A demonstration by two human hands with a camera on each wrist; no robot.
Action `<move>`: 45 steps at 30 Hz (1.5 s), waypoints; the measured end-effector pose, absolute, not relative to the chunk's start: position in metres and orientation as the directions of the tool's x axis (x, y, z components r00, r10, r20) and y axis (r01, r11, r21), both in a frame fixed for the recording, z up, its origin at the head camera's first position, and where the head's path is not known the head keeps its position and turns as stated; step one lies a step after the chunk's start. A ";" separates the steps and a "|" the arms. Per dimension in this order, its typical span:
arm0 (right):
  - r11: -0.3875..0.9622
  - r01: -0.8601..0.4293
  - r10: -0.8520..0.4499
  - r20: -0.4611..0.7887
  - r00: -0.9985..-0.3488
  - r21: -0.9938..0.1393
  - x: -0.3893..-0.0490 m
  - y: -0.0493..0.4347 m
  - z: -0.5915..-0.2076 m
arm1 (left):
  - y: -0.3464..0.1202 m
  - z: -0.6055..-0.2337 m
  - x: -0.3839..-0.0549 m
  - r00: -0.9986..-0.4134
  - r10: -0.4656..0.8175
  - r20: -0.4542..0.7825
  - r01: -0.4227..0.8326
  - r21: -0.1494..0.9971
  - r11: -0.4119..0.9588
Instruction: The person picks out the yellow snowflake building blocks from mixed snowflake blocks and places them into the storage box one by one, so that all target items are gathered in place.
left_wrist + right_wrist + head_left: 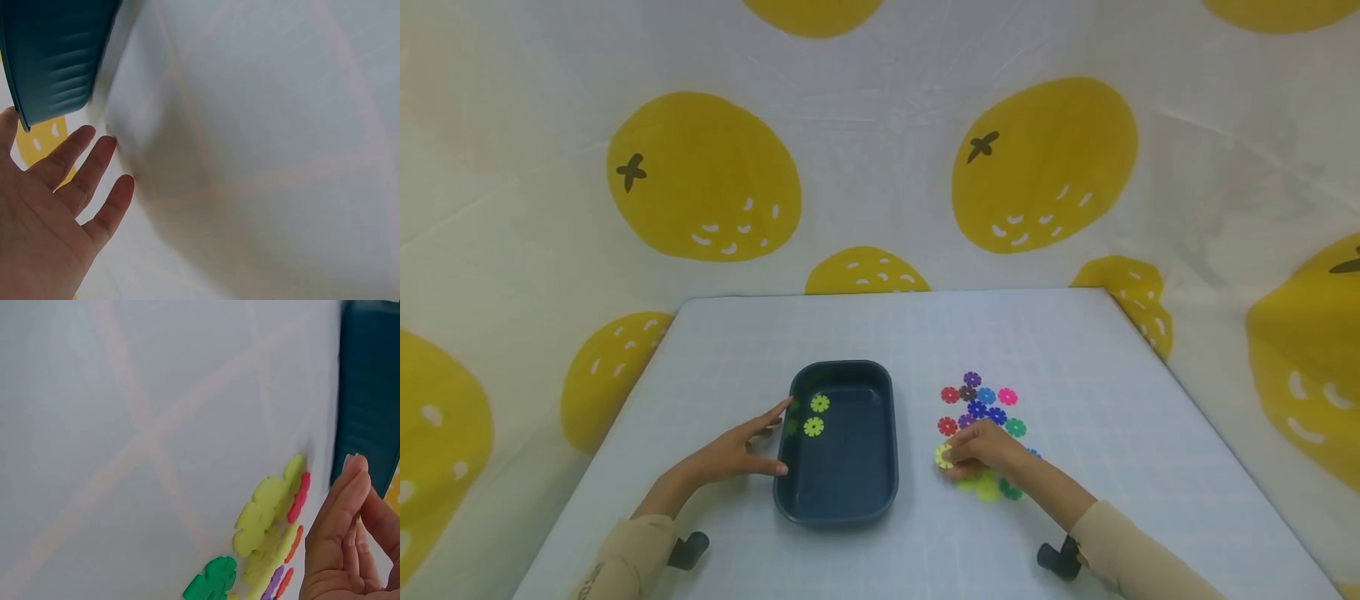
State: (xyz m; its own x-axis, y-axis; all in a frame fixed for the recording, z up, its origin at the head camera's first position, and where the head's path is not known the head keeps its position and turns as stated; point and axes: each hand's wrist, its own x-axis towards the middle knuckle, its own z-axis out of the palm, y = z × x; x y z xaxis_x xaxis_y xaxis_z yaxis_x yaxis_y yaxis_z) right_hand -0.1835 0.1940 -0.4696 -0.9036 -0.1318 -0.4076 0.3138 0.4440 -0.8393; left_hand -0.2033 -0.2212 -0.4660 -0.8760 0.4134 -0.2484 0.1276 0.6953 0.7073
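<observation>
The right hand's grip (987, 447) pinches a yellow-green, flower-shaped plastic disc (943, 456) beside multicoloured discs (977, 409) on the pale desk (1138, 475); an edge-only hold could let it slip. The left hand (730, 454), spread, lightly touches the dark-teal rectangular plastic tray (850, 475), which a bump might shift.

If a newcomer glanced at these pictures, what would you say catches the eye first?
Probably the big yellow fruit prints on the backdrop behind the table. Next comes the dark tray on the table, with two yellow-green discs inside. To its right, many-coloured flower discs stand out, where the right hand pinches a yellow disc.
</observation>
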 end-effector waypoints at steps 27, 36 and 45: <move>0.281 0.382 -0.059 -0.413 -0.909 -0.880 -0.200 0.173 -0.451 | -0.222 -0.471 -0.204 -0.885 0.385 -0.261 0.089 0.719 0.690; 0.211 0.377 -0.072 -0.399 -0.914 -0.902 -0.205 0.164 -0.448 | -0.222 -0.471 -0.204 -0.888 0.384 -0.253 0.102 0.707 0.700; 0.150 0.377 -0.063 -0.389 -0.919 -0.914 -0.209 0.155 -0.444 | -0.225 -0.474 -0.205 -0.895 0.374 -0.242 0.103 0.705 0.702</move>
